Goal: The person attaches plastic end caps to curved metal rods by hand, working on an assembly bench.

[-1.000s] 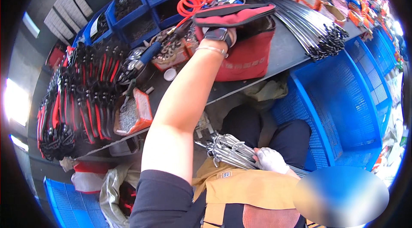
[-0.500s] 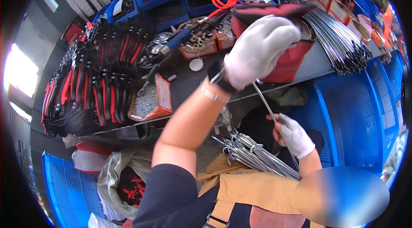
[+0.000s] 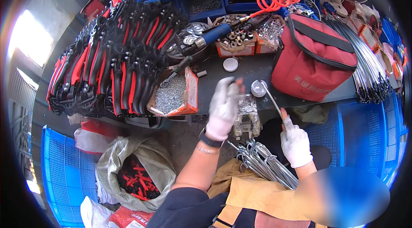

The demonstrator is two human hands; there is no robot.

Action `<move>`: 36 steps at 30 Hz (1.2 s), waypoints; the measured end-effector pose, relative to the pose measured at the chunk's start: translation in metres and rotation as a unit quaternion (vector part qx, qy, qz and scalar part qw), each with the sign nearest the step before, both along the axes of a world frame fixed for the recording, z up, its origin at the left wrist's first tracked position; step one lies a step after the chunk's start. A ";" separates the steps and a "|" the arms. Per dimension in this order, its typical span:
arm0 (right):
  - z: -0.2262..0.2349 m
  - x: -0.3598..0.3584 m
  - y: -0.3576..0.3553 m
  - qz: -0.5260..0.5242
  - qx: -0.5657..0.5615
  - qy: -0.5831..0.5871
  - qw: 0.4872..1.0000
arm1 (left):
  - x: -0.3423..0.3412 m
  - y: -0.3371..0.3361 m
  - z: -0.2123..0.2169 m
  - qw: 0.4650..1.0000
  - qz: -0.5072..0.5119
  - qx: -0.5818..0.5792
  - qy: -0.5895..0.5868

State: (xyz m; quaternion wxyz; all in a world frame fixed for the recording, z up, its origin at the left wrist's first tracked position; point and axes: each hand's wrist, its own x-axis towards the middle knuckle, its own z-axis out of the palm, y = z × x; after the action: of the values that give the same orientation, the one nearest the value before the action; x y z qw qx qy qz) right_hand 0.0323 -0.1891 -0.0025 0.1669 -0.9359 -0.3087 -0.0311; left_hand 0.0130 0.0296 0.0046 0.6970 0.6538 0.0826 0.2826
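My right hand (image 3: 295,144), in a white glove with bare fingertips, grips a thin metal rod (image 3: 271,98). The rod slants up and left, its far end over a small round tub (image 3: 258,88) with pale contents. Left of the tub, my gloved left hand (image 3: 224,107) is raised above the bench's front edge, slightly blurred. Its fingertips are drawn together around a small dark bit that I cannot make out. Below, between my arms, a bundle of metal rods (image 3: 268,161) rests near my lap. A metal fixture (image 3: 248,118) sits at the bench edge.
A red bag (image 3: 315,63) stands right of the tub, with black-tipped rods (image 3: 369,69) beyond. Stacked red-and-black handles (image 3: 107,65) fill the bench's left. Near them are a box of small fasteners (image 3: 171,95), a blue-handled tool (image 3: 212,35) and a white lid (image 3: 230,64). Blue crates (image 3: 68,168) flank me.
My left hand has come down and left from in front of the red bag, uncovering the tub. My right hand keeps its grip on the rod. The whole view has shifted.
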 end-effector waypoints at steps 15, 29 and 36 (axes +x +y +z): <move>0.050 -0.016 -0.022 -0.071 0.252 0.210 0.942 | 0.023 -0.014 0.014 0.952 0.112 0.276 -0.067; 0.078 -0.039 -0.033 -0.064 0.332 0.339 0.878 | 0.004 -0.059 0.009 0.968 0.125 0.200 -0.081; 0.067 -0.042 -0.044 -0.108 0.372 0.346 0.855 | -0.003 -0.089 0.019 0.930 -0.175 -0.322 -0.011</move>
State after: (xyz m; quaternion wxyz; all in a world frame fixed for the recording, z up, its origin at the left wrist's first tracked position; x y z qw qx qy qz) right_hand -0.0095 -0.2334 0.0643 0.5940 -0.7819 -0.0938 0.1643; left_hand 0.0100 -0.0590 0.0239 0.9093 0.3953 0.0453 0.1217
